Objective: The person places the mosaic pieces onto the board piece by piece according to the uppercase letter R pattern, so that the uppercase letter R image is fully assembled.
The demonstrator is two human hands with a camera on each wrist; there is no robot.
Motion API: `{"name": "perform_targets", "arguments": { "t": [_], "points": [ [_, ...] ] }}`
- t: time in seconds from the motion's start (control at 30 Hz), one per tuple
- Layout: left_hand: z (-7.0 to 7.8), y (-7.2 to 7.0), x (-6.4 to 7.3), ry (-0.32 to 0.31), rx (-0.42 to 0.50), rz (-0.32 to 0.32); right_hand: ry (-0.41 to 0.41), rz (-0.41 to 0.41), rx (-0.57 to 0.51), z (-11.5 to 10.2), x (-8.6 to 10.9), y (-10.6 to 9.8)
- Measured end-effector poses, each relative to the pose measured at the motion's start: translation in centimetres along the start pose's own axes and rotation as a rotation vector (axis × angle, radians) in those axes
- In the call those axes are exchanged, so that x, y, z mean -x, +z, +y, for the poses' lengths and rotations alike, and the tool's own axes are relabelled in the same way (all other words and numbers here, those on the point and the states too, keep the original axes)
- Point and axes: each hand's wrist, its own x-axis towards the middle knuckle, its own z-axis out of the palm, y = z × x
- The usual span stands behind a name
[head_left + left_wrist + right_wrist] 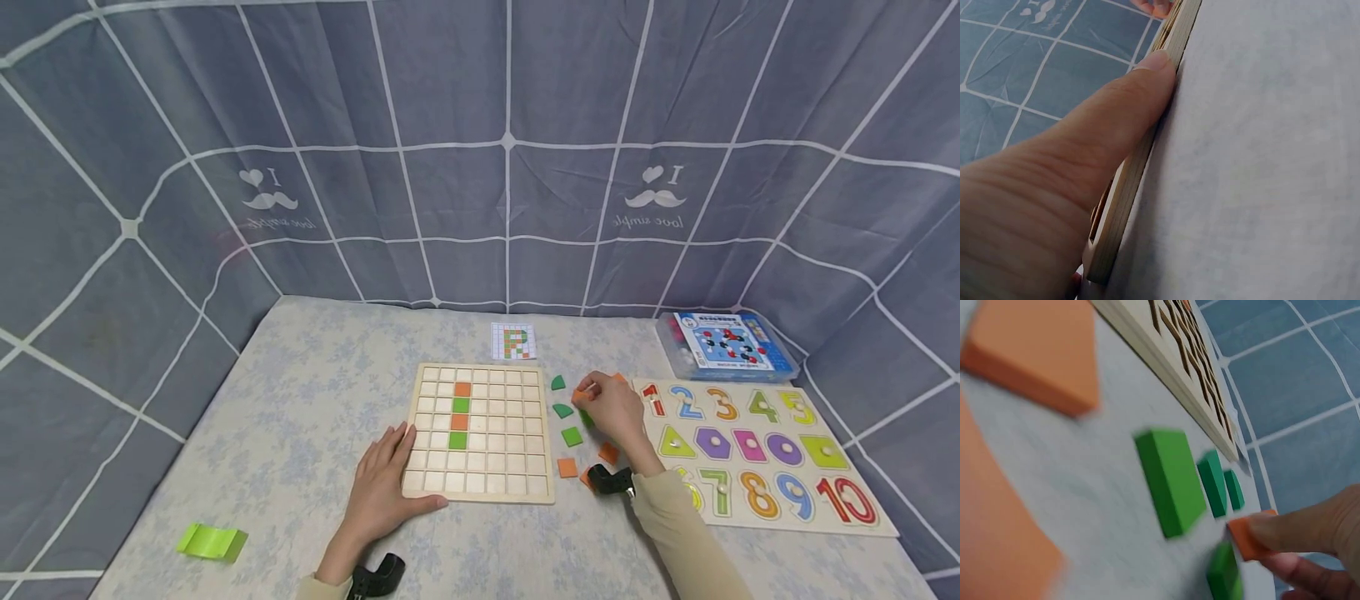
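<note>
A pale wooden grid board lies on the table; orange and green square tiles alternate down one of its columns. My left hand rests at the board's front left corner, fingers straight along the side and thumb against the front edge. To the right of the board, my right hand pinches an orange square tile between thumb and fingers. Below that tile a green tile is partly visible. Nearby lie a green square tile, dark green quarter-round pieces and an orange tile.
A small pattern card lies behind the board. At the right sits a number and shape puzzle board, with a plastic box behind it. A light green curved piece lies at the front left. Curtains hang around the table.
</note>
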Motion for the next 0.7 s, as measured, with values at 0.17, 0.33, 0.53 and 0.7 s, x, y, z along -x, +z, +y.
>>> {"name": "perform_targets", "arguments": {
  "t": [0.17,0.33,0.53,0.7],
  "points": [
    [0.0,0.1,0.0,-0.001,0.005,-0.002,-0.044,0.111,-0.058,-1.4,1.0,1.2],
    [0.0,0.1,-0.1,-0.005,0.008,-0.011,-0.120,0.089,-0.186,-3.7,2.3,2.5],
    [0.1,0.0,0.0,-0.004,-0.004,-0.008,-0.182,-0.068,-0.367,-7.0,3.6,3.9],
    [0.0,0.0,0.0,-0.005,-0.013,-0.009,-0.266,-0.161,-0.388,-8.9,4.4,5.4]
  ]
}}
